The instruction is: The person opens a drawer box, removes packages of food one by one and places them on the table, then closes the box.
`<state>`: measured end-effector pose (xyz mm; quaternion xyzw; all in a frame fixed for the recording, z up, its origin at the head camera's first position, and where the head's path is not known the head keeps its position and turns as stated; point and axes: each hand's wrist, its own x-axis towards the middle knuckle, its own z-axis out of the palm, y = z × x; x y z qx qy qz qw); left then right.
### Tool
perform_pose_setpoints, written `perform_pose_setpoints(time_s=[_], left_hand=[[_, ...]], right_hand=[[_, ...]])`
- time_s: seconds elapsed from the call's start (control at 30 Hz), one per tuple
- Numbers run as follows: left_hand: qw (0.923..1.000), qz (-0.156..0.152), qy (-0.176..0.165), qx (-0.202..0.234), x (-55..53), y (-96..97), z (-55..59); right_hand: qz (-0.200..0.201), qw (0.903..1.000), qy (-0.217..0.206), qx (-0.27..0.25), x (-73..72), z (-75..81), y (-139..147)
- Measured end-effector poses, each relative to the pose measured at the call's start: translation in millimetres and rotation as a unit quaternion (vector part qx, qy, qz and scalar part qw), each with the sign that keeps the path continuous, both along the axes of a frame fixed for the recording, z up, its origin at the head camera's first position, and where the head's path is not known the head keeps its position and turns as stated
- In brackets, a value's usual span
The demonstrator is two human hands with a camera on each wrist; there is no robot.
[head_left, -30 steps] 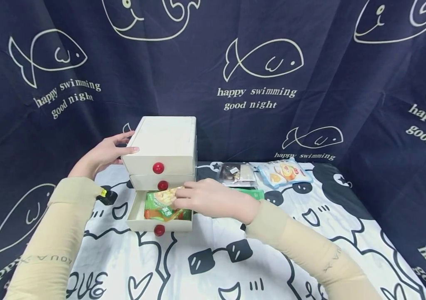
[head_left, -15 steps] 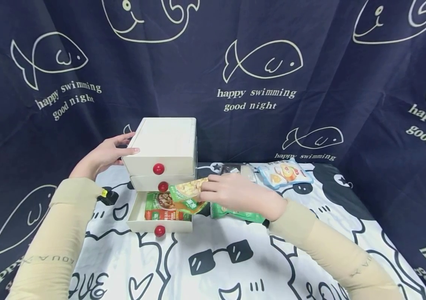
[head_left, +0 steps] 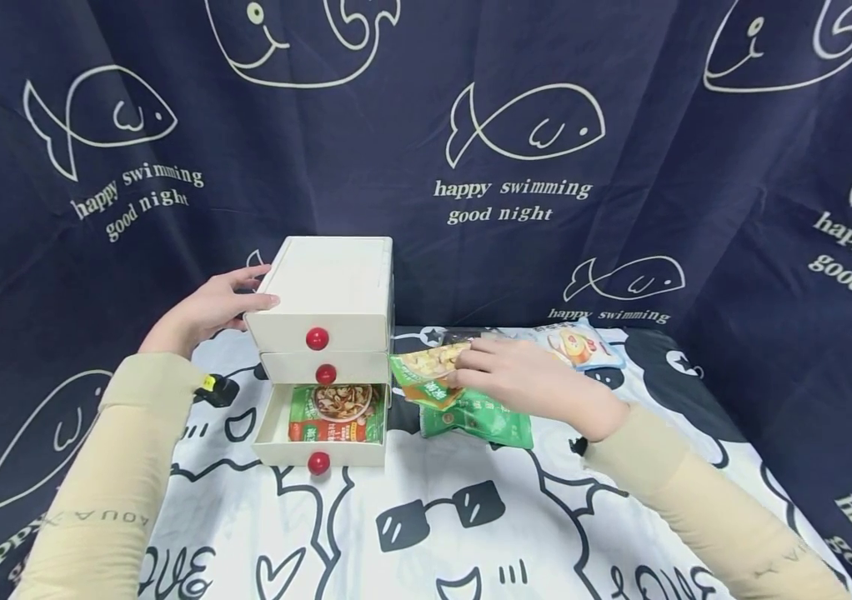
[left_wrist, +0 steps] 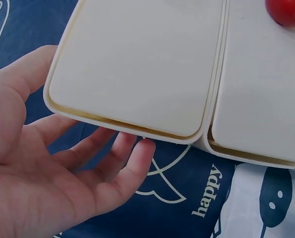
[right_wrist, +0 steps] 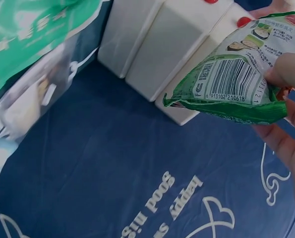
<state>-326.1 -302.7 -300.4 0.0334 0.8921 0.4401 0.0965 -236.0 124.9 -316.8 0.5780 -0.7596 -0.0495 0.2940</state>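
On the left, my left hand (head_left: 210,310) holds the upper left side of a white three-drawer cabinet (head_left: 336,271). Its thumb lies over the top and its curved fingers (left_wrist: 135,166) rest along the side. The bottom drawer (head_left: 351,454) is pulled out, with a green and red food packet (head_left: 339,414) lying inside. Right of the cabinet, my right hand (head_left: 527,375) pinches a green and yellow food packet (head_left: 426,373) by its edge, tilted. The right wrist view shows the barcode on this packet's back. Beneath it on the cloth lies a larger green bag (head_left: 489,423).
A blue and white snack bag (head_left: 579,346) lies at the back right, and a clear package (right_wrist: 35,101) is partly hidden behind my right hand. A black tape measure-like object (head_left: 218,390) sits left of the cabinet. A dark blue curtain (head_left: 396,125) hangs behind.
My right hand has lifted the green and yellow packet out of the bottom drawer and carried it right, uncovering the packet that lies in the drawer. The left hand stays put.
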Motion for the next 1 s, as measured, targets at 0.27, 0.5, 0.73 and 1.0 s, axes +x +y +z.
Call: perform_pose_setpoints(time_s=[0.27,0.5,0.73,1.0], left_hand=[[0.9998,0.010,0.019,0.006,-1.8,2.3,-3.7],[0.9995,0.017,0.023,0.009,-3.3,3.4,-5.3],[0.9994,0.019,0.029,0.002,-3.1,4.4,-4.7],[0.9994,0.026,0.023,0.005,-4.5,3.6,-6.4]], right_hand=[[-0.025,0.9997,-0.004,-0.007,1.9,-2.4,32.3],[-0.044,0.9987,0.004,-0.025,2.8,-4.5,59.7],[-0.048,0.9972,0.023,-0.053,3.3,-10.8,81.8],[-0.066,0.9944,0.042,-0.071,6.1,-21.6,104.4]])
